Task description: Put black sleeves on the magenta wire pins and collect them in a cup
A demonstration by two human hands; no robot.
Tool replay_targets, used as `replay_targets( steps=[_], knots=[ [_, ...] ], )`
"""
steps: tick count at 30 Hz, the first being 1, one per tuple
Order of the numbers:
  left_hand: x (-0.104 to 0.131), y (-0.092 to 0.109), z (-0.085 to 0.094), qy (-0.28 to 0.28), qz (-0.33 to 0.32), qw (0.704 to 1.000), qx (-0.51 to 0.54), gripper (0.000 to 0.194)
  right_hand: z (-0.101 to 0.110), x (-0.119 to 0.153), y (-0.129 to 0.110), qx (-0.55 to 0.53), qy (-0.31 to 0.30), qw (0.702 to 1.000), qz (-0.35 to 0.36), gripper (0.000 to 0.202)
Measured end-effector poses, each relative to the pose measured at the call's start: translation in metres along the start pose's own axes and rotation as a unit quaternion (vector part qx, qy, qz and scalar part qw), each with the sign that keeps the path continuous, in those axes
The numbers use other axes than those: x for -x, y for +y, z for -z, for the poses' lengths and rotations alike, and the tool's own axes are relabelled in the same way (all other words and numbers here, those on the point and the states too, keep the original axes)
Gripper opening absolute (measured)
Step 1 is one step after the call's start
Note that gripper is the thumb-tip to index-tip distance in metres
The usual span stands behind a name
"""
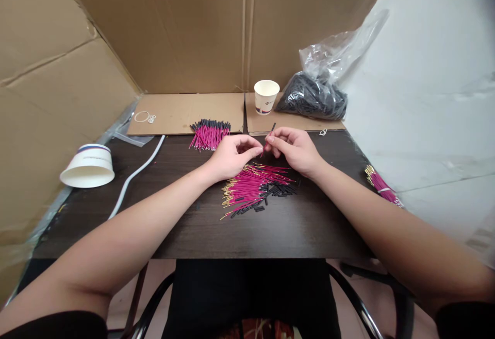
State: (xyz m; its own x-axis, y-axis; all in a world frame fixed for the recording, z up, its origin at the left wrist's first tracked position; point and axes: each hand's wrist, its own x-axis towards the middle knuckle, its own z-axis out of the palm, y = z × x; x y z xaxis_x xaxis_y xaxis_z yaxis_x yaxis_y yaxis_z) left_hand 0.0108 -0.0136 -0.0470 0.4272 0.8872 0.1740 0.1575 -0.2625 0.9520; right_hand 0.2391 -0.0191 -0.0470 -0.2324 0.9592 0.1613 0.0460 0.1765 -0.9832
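Between the thumb and fingers of my right hand [292, 148] is a short magenta wire [267, 145] with a black sleeve on its upper end. My left hand [235, 154] is beside it, its thumb and fingertips pinched at the wire's lower end; whether they grip it is too small to tell. Below both hands lies a spread of magenta wires [249, 184] with gold ends, with loose black sleeves [280, 190] at its right and lower edges. Behind my left hand rests a pile of magenta wires with black sleeves [210, 134].
A paper cup [266, 97] and a plastic bag of black pieces [315, 97] stand at the back. On the left are a tipped cup [88, 166] and a white cable [138, 171]. A bundled set of wires [382, 187] lies at the table's right edge.
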Motion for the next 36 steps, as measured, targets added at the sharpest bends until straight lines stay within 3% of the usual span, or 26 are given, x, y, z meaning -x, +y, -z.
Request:
replay_targets(
  steps=[5,11,14,17,21,26,30,36],
  knots=[
    [0.003,0.005,-0.003,0.021,0.031,0.999,0.037,0.019,-0.002,0.001,-0.002,-0.013,0.004,1.0,0.002,0.06],
    [0.003,0.008,-0.001,0.057,0.027,0.998,-0.003,0.02,-0.001,0.001,0.001,-0.001,-0.001,1.0,0.0,0.051],
    [0.001,0.008,0.009,0.116,-0.003,0.989,-0.095,0.016,0.002,0.002,0.004,0.079,0.014,0.997,0.012,0.039],
    [-0.002,0.007,0.023,0.18,-0.045,0.945,-0.269,0.014,0.002,0.005,0.002,0.211,0.009,0.974,0.079,0.023],
    [-0.003,0.006,0.036,0.161,-0.04,0.888,-0.429,0.019,0.001,0.01,-0.005,0.291,-0.058,0.945,0.141,0.015],
    [-0.003,0.009,0.039,0.124,-0.012,0.849,-0.514,0.026,0.006,0.013,-0.017,0.347,-0.153,0.908,0.18,0.008],
    [-0.004,0.008,0.041,0.109,-0.006,0.837,-0.536,0.029,0.019,0.012,-0.026,0.406,-0.2,0.875,0.174,0.003],
    [-0.004,0.002,0.045,0.119,-0.018,0.849,-0.515,0.027,0.03,0.01,-0.03,0.44,-0.24,0.855,0.136,0.006]
  ],
)
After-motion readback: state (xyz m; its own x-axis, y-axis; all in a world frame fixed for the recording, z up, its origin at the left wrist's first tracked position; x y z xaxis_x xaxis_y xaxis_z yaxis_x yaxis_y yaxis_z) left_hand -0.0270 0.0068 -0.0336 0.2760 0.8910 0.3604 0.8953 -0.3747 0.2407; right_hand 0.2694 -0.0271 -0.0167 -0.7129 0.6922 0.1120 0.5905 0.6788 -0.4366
